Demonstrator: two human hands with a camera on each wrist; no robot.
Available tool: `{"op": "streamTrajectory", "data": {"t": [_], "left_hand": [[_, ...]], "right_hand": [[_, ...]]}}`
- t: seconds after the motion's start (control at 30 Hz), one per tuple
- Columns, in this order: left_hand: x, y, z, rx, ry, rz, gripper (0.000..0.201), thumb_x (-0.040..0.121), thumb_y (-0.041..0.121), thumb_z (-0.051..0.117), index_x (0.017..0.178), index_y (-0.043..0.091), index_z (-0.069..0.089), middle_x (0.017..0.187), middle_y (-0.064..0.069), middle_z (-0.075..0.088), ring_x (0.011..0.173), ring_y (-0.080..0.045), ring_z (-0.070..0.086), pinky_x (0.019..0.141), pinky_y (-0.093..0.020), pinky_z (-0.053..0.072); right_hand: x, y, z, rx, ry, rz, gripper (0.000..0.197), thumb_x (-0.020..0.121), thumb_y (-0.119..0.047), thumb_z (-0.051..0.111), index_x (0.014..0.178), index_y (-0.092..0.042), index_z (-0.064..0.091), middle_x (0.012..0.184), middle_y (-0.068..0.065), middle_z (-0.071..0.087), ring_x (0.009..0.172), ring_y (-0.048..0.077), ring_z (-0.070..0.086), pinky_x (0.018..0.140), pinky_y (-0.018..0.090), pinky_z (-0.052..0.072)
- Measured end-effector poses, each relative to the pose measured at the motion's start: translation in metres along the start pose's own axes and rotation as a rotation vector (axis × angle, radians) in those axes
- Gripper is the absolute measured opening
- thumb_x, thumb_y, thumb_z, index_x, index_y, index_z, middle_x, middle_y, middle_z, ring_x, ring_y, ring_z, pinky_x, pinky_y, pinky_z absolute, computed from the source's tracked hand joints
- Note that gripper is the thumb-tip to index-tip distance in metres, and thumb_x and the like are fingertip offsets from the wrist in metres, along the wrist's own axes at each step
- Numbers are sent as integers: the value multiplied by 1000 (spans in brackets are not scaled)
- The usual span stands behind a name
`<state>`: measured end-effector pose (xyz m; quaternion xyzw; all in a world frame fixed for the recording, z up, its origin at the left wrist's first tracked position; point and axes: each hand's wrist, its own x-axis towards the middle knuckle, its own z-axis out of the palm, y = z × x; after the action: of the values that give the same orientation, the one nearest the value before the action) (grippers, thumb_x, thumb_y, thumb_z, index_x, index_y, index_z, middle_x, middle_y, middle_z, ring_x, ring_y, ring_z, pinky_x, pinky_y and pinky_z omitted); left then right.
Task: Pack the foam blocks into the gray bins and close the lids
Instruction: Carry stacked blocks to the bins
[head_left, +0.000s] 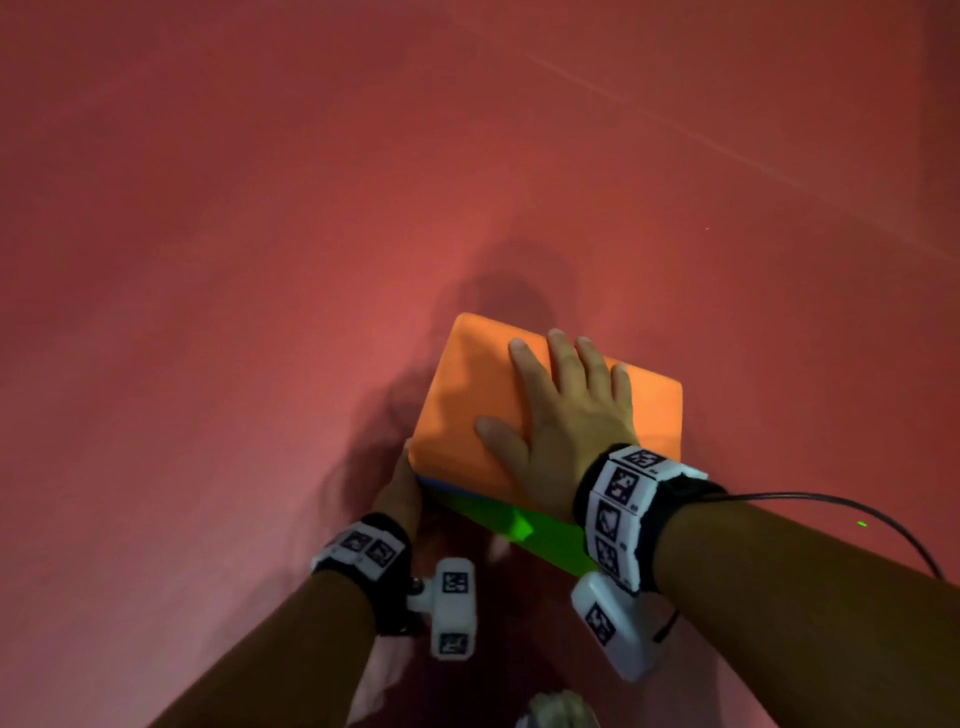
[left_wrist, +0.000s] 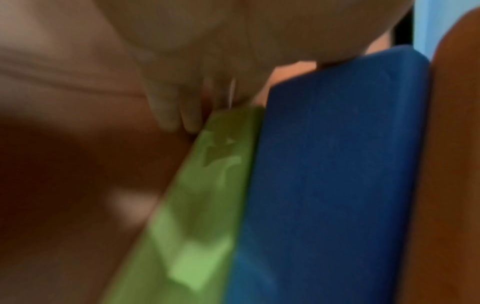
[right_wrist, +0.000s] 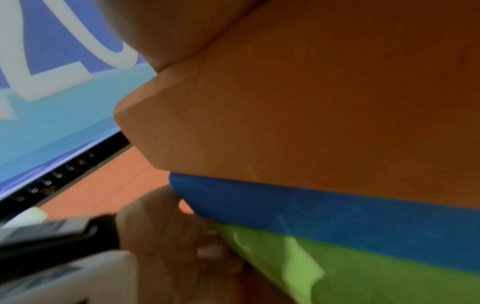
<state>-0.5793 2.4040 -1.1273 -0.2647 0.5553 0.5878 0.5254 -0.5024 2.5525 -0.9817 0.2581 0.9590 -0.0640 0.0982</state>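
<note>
Three foam blocks are stacked: an orange block (head_left: 467, 395) on top, a thin blue block (left_wrist: 337, 164) in the middle and a green block (head_left: 519, 525) underneath. My right hand (head_left: 561, 410) lies flat on the orange block (right_wrist: 311, 102) with its fingers spread and straight. My left hand (head_left: 400, 493) is at the stack's near left corner. Its fingers (left_wrist: 179, 111) curl under the edge of the green block (left_wrist: 202, 195). In the right wrist view the left hand (right_wrist: 168, 236) sits below the blue block (right_wrist: 337, 216) and against the green block (right_wrist: 389, 277). No gray bin is in view.
Red floor (head_left: 260, 260) fills the head view all around the stack. A black cable (head_left: 831, 501) runs off my right wrist to the right. A shoe tip (head_left: 556, 712) shows at the bottom edge. A blue panel with white letters (right_wrist: 52, 123) stands at the left of the right wrist view.
</note>
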Motion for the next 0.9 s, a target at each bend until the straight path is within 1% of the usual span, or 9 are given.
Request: {"op": "streamTrajectory", "data": {"t": [0.13, 0.23, 0.3, 0.43, 0.6, 0.7, 0.77, 0.83, 0.9], "left_hand": [[-20, 2, 30, -230, -103, 5, 72, 81, 76, 46, 108, 14, 70, 107, -19, 71, 100, -33, 68, 98, -48, 47], [-22, 2, 30, -295, -120, 47, 67, 90, 69, 36, 70, 14, 70, 71, -14, 71, 67, -21, 69, 73, -37, 50], [-28, 0, 31, -311, -128, 51, 64, 89, 69, 38, 88, 14, 70, 90, -14, 74, 84, -28, 69, 69, -37, 52], [-64, 5, 24, -306, -204, 91, 60, 94, 60, 33, 102, 11, 66, 83, -16, 75, 69, -28, 73, 47, -32, 56], [-131, 65, -20, -285, -55, 316, 74, 75, 70, 54, 129, 20, 59, 121, -19, 66, 104, -35, 67, 80, -46, 56], [-204, 112, -61, -252, 109, 523, 76, 65, 65, 65, 131, 29, 55, 120, -11, 68, 105, -31, 67, 71, -42, 57], [-260, 134, -88, -217, 151, 676, 55, 73, 51, 69, 124, 30, 59, 110, -2, 73, 95, -24, 70, 62, -34, 57], [-320, 153, -119, -213, 208, 843, 25, 86, 28, 65, 112, 28, 63, 94, 4, 75, 82, -18, 71, 54, -28, 55], [-371, 167, -146, -244, 238, 946, 27, 89, 18, 65, 115, 22, 64, 100, -3, 75, 85, -22, 73, 62, -37, 60]], "right_hand": [[30, 21, -13, 145, -1, 44, 96, 68, -84, 17, 150, -35, 20, 159, 1, 21, 146, 27, 15, 118, 51, 14], [41, 42, -30, 314, 28, 171, 81, 71, -83, 38, 137, -36, 40, 143, 2, 41, 136, 29, 31, 114, 45, 25], [41, 51, -38, 377, -8, 299, 68, 73, -81, 44, 129, -41, 47, 133, 3, 42, 126, 31, 37, 110, 45, 30], [38, 42, -54, 633, -164, 381, 82, 64, -85, 39, 130, -40, 53, 134, 5, 49, 123, 30, 49, 109, 45, 35], [46, -26, -90, 939, -91, 202, 53, 96, -53, 41, 136, -20, 53, 140, 5, 53, 126, 21, 50, 104, 27, 34], [50, -86, -148, 929, -104, 13, 51, 102, -48, 29, 141, -19, 47, 149, 7, 43, 136, 21, 41, 109, 27, 29], [46, -124, -190, 1005, -88, -45, 52, 103, -47, 29, 143, -17, 45, 151, 8, 41, 137, 21, 40, 111, 29, 30], [30, -171, -229, 1060, -61, -115, 52, 103, -46, 32, 142, -14, 47, 148, 8, 45, 134, 23, 43, 101, 25, 36], [17, -219, -254, 1135, -48, -128, 56, 97, -55, 36, 133, -16, 56, 137, 9, 56, 122, 25, 54, 95, 28, 41]]}}
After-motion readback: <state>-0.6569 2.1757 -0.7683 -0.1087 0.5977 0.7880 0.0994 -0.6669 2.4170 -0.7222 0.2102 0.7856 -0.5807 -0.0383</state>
